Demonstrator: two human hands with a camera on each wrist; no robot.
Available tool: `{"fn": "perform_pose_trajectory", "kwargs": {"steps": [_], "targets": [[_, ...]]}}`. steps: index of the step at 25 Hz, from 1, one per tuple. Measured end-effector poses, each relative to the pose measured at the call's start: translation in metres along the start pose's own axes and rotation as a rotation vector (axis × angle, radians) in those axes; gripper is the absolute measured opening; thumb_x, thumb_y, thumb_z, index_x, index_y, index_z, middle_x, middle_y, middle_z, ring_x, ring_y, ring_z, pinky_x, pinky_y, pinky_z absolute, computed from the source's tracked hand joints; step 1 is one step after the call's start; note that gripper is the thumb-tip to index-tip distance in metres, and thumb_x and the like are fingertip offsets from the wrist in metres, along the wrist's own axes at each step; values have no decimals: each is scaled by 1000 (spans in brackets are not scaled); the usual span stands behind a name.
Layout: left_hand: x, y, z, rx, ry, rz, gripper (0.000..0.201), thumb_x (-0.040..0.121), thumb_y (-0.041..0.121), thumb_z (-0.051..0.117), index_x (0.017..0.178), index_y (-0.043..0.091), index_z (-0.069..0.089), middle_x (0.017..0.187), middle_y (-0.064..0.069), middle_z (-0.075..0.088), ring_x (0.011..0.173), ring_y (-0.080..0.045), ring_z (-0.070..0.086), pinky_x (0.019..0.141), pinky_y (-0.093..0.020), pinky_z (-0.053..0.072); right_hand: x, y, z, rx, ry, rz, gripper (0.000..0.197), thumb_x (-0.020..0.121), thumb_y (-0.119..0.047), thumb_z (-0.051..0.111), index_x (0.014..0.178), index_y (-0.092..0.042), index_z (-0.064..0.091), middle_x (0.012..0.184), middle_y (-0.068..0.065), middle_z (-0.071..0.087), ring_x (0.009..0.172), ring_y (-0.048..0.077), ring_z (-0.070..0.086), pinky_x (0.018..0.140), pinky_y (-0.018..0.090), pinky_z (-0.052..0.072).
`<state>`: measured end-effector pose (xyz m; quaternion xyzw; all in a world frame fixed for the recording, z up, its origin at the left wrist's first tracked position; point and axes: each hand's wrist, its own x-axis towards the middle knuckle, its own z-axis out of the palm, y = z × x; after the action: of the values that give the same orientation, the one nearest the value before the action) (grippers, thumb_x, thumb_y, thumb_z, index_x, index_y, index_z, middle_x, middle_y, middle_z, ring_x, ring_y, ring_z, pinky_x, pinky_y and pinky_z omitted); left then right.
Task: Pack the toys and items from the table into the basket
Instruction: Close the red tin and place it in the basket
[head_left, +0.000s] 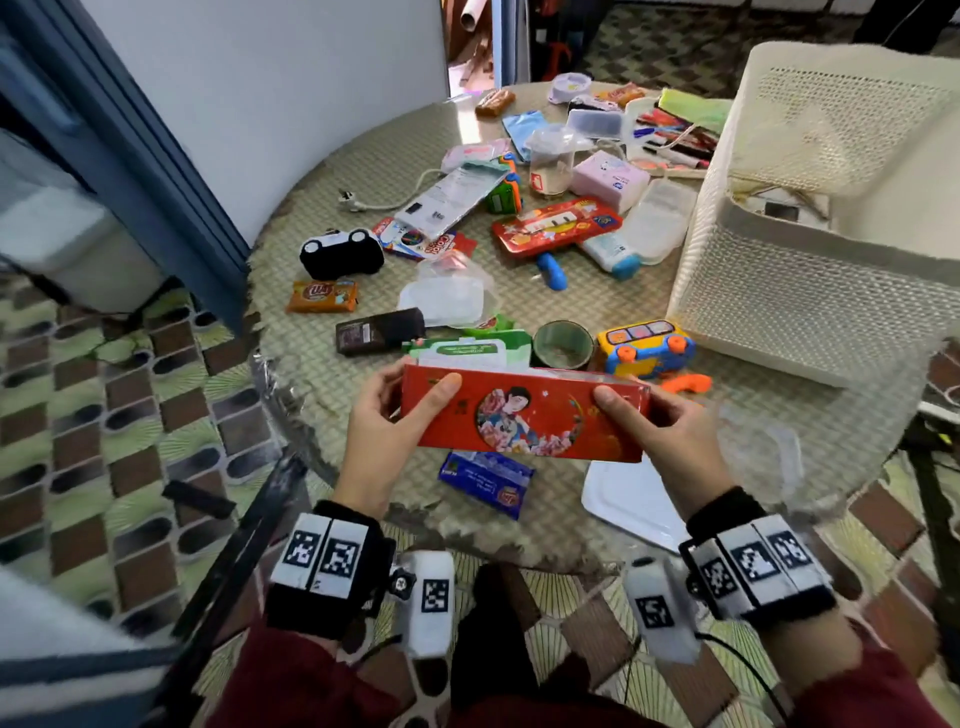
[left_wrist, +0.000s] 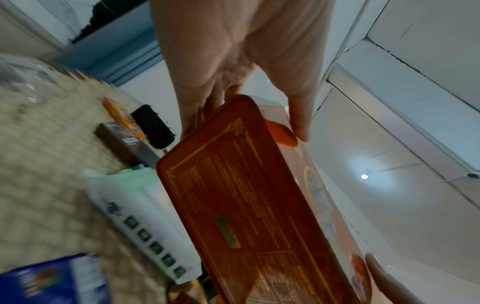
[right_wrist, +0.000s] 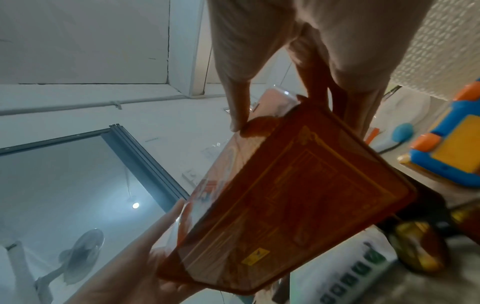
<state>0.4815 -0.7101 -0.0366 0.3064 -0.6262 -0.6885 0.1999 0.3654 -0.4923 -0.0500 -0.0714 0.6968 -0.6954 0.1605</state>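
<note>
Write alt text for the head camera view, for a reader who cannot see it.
Two hands, left hand and right hand, grip the ends of a flat red rectangular box printed with a round figure picture, lifted over a round woven-top table strewn with toys and packets. A cream perforated plastic basket stands at the table's right.

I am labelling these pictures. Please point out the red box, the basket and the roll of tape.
red box (head_left: 524, 415), head view, on the round picture on its front.
basket (head_left: 769, 291), head view, on its near mesh wall.
roll of tape (head_left: 545, 332), head view, on its green outer band.
</note>
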Motion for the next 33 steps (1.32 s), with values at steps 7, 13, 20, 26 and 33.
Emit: {"fn": "perform_pose_trajectory", "kwargs": {"steps": [7, 13, 20, 26, 33], "targets": [[-66, -51, -28, 16, 39, -111, 68, 63, 36, 76, 126, 18, 58, 114, 0, 67, 99, -9, 66, 72, -16, 54, -45, 49, -15, -120, -117, 106, 59, 59, -28, 81, 112, -10, 63, 103, 0, 67, 83, -3, 63, 74, 10, 48], [-103, -89, -46, 81, 27, -208, 58, 73, 11, 76, 126, 15, 55, 114, 6, 64, 102, -2, 61, 85, -21, 54, -64, 71, -27, -240, -302, 217, 79, 62, -8, 84, 132, -4, 47, 114, -5, 58, 99, 7, 58, 81, 15, 50], [-109, -111, -51, 84, -10, -204, 66, 73, -6, 73, 132, 13, 50, 119, 11, 59, 104, 7, 58, 97, -16, 45, -67, 86, -30, -342, -354, 167, 100, 52, -16, 89, 137, -5, 40, 122, 4, 43, 120, 17, 49, 105, 36, 42], [-88, -134, -38, 230, -106, -198, 82, 66, -4, 80, 133, 27, 45, 133, 2, 55, 126, -14, 50, 99, -33, 46, -59, 99, -38, -632, -324, 29, 108, 53, -10, 89, 143, -12, 29, 118, 5, 34, 114, 15, 40, 106, 26, 33], [-68, -134, -4, 221, -122, -174, 88, 72, -10, 74, 146, 11, 32, 136, 1, 50, 128, -14, 47, 102, -28, 44, -36, 104, -53, -617, -191, 35, 107, 54, -12, 90, 144, -14, 32, 132, 11, 48, 122, 24, 47, 102, 41, 43]]}}
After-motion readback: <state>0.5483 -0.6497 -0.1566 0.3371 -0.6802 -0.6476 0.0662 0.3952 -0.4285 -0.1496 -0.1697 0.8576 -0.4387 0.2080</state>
